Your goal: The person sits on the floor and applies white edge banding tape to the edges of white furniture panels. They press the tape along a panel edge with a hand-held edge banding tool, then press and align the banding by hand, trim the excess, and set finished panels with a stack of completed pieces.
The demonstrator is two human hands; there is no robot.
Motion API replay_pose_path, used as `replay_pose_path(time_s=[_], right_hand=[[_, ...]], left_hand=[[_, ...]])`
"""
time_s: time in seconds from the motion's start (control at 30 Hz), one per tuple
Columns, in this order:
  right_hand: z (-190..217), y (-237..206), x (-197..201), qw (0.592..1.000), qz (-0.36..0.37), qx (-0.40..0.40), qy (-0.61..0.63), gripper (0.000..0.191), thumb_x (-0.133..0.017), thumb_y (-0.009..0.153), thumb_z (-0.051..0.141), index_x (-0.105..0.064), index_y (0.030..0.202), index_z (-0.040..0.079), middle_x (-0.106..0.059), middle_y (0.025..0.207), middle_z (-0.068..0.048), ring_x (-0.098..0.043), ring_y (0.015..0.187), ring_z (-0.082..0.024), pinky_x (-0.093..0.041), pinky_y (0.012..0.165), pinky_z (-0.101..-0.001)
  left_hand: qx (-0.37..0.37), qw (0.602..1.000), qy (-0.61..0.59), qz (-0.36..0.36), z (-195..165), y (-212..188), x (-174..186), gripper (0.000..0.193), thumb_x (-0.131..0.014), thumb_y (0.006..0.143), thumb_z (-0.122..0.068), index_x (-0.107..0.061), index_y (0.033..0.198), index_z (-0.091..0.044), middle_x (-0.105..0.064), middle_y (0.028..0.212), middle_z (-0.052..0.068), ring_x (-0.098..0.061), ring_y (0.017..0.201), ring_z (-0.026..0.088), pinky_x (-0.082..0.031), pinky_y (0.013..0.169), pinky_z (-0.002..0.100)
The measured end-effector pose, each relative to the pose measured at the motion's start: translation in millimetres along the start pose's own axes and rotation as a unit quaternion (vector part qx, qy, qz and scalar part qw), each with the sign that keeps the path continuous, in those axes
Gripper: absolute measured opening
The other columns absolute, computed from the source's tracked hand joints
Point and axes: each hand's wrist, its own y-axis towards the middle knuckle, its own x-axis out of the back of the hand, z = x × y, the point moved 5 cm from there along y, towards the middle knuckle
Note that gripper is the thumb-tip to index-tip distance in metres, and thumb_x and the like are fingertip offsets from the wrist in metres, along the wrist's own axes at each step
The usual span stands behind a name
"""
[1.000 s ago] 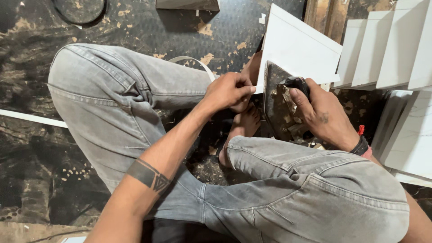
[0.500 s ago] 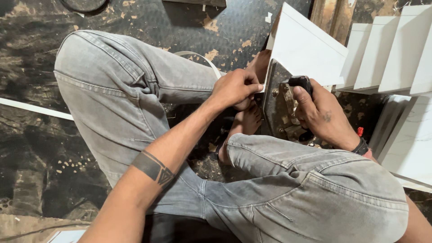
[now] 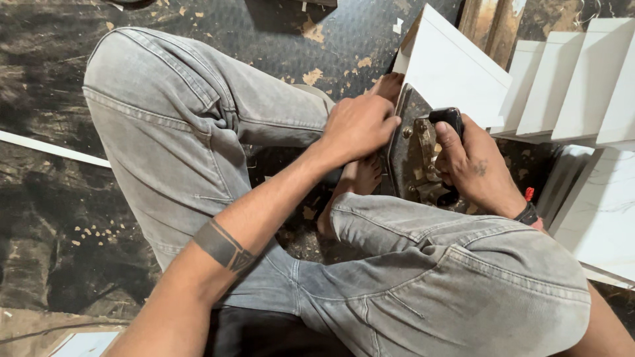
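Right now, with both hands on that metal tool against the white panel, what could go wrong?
1. The left hand rests on the edge of the metal tool beside the white panel; a slip could pinch or cut its fingers.
2. A bare foot lies just beside the tool, so it might be struck if the tool drops.
3. The panel stands tilted, steadied mainly by hand; it may shift while the right hand grips the black handle.
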Motion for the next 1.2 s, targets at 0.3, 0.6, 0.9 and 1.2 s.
replay_pose_path(time_s=[0.3,0.6,0.9,1.2], right_hand=[[4,0,2,1.0,-0.005,0.005,-0.028,0.041,-0.047,0.107,0.04,-0.057,0.117,0.001,-0.05,0.063,-0.004,-0.048,0.051,-0.013,-0.042,0.047,-0.0328],[5,0,7,0.998,-0.009,0.011,-0.065,0.041,-0.047,0.104,0.039,-0.057,0.12,0.003,-0.055,0.067,-0.004,-0.054,0.051,-0.016,-0.046,0.048,-0.0352],[6,0,8,0.998,-0.001,0.007,-0.061,0.043,-0.046,0.106,0.043,-0.057,0.118,0.003,-0.053,0.068,-0.004,-0.053,0.054,-0.016,-0.046,0.048,-0.0348],[7,0,11,0.994,-0.027,0.007,-0.104,0.044,-0.046,0.106,0.043,-0.057,0.113,0.001,-0.059,0.066,-0.011,-0.059,0.053,-0.023,-0.047,0.052,-0.0392]], left_hand=[[-0.175,0.983,-0.031,-0.05,-22,-21,26,0.02,-0.072,0.088,-0.02,-0.072,0.101,-0.005,-0.071,0.084,0.015,-0.071,0.065,0.033,-0.054,0.058,0.046],[-0.014,0.94,0.34,0.023,39,-8,28,0.019,-0.069,0.087,-0.019,-0.072,0.106,-0.017,-0.075,0.092,0.008,-0.071,0.089,0.026,-0.046,0.099,0.051],[-0.089,0.987,0.115,-0.073,18,-10,1,0.022,-0.06,0.098,-0.022,-0.073,0.11,-0.009,-0.073,0.106,0.011,-0.065,0.109,0.029,-0.045,0.1,0.046],[0.017,0.982,-0.186,-0.032,31,-9,-31,0.028,-0.057,0.099,-0.031,-0.073,0.114,-0.014,-0.076,0.104,0.011,-0.073,0.099,0.03,-0.054,0.086,0.043]])
